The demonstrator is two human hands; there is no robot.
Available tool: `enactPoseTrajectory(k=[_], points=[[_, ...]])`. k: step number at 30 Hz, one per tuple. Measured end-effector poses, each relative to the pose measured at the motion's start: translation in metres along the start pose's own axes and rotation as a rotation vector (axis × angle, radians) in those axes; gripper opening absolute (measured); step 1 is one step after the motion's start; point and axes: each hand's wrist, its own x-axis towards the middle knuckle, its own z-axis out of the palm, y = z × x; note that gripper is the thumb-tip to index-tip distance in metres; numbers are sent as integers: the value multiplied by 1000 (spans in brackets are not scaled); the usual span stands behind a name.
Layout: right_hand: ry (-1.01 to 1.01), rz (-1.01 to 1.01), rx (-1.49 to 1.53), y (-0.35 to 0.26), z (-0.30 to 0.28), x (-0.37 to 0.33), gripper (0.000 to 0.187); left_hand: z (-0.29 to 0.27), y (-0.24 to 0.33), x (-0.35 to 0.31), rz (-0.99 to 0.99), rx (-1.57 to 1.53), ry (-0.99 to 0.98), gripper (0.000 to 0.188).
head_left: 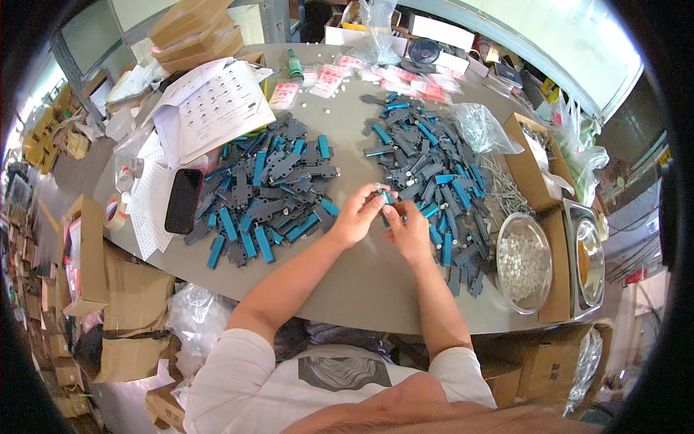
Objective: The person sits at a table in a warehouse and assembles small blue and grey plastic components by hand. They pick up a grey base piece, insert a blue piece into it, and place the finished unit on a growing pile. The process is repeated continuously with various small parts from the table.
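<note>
My left hand (353,218) and my right hand (410,233) meet at the middle of the table, fingers pinched together around a small blue-and-dark-grey plastic part (386,197). Most of that part is hidden by my fingers. Something small and pale shows by my left fingertips, too small to name. On the left lies a heap of similar flat dark-grey and blue plastic parts (278,172). A second heap of such parts (426,155) spreads right beside and beyond my right hand.
At the right stand a clear bowl (547,264) of small white pieces, loose metal rods (507,186) and an open cardboard box (522,134). A black phone (183,201), tape roll (116,214) and printed papers (217,108) lie left. Red-and-white packets (329,79) and a green bottle (294,66) are at the back.
</note>
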Motion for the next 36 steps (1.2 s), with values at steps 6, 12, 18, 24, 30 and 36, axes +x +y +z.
enactPoseTrajectory(k=[6, 12, 18, 24, 30, 36], points=[[-177, -86, -56, 15, 0, 6, 37, -4, 3, 3, -67, -370, 63, 27], [-112, -106, -142, 17, -2, 7, 32, -4, 17, 3, -151, -144, 109, 25], [195, -472, -512, 21, -11, 17, 28, -50, 38, 13, 361, 517, 573, 19], [239, -453, -839, 50, -10, 31, 36, -66, 79, 4, 553, 951, 1054, 42], [405, -504, -627, 38, -25, 35, 24, -29, 42, 15, 643, 1285, 439, 26], [586, -324, -4, 34, -37, 37, 16, 20, -20, 65, 465, 1221, 289, 30]])
